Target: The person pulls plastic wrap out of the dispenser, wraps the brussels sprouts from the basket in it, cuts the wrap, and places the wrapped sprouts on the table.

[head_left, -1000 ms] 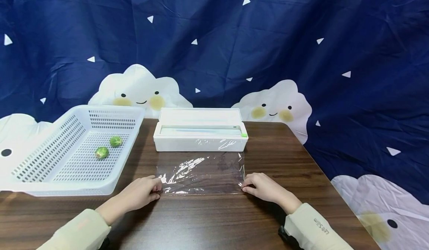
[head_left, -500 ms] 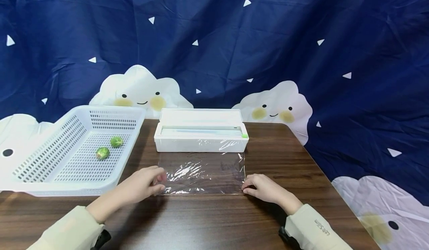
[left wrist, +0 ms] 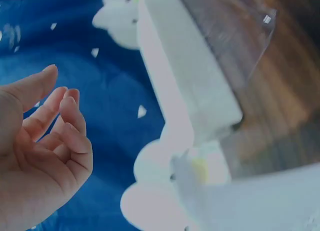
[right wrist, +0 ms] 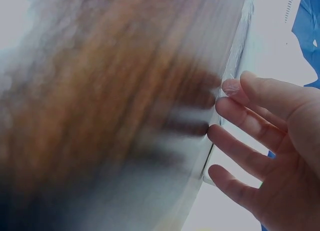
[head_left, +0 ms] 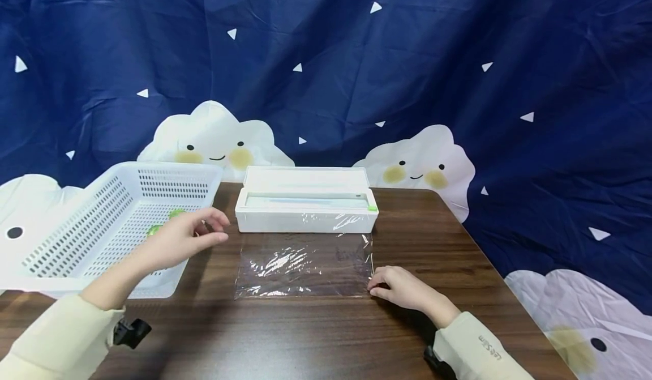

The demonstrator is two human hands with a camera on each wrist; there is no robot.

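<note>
A sheet of clear plastic wrap (head_left: pixel 300 264) lies stretched over the wooden table from a white dispenser box (head_left: pixel 305 221) with its lid up. At the sheet's near right corner my right hand (head_left: pixel 404 288) pinches the film between thumb and index finger; the right wrist view shows the other fingers spread, their tips at the tabletop. My left hand (head_left: pixel 185 234) hovers at the right side of a white perforated basket (head_left: pixel 97 216), fingers loosely bent, holding nothing. Two Brussels sprouts (head_left: pixel 176 212) sit in the basket, partly hidden behind this hand.
The brown wooden table (head_left: pixel 285 340) has its right edge running diagonally past my right forearm. Behind it hangs a dark blue curtain (head_left: pixel 326 85) with clouds and triangles. A small green tab (head_left: pixel 372 208) sits at the box's right end.
My left hand has let go of the wrap's near left corner, lifted, and moved up and left to the basket. My right hand has stayed at its corner.
</note>
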